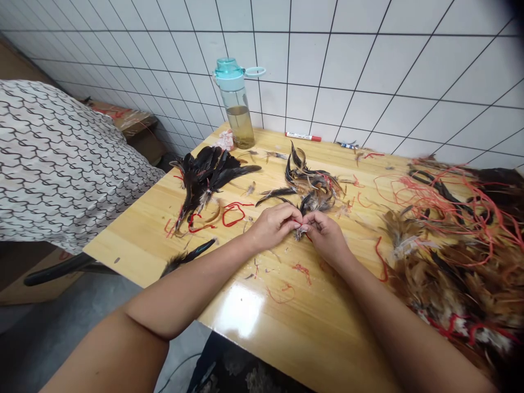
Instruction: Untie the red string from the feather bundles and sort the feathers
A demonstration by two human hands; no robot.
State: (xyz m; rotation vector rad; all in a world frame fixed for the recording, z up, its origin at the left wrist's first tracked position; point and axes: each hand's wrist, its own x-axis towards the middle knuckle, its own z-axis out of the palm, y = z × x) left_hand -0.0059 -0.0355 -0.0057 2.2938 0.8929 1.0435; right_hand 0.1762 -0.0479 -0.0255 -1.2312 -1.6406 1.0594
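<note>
Near the middle of the table, my left hand and my right hand meet fingertip to fingertip, both closed in a pinch. A little red string shows at the fingertips, at the base of a small feather bundle. The grey-black plumes of this bundle point away from me, and the fingers partly hide its base. Just beyond it lie more curled dark feathers. Left of my hands, a loose red string rests on the wood.
Black feathers lie on the table at left, by a water bottle. A red marker lies along the tiled wall. Brown feathers and tangled red string cover the right side. A person in patterned cloth is at left.
</note>
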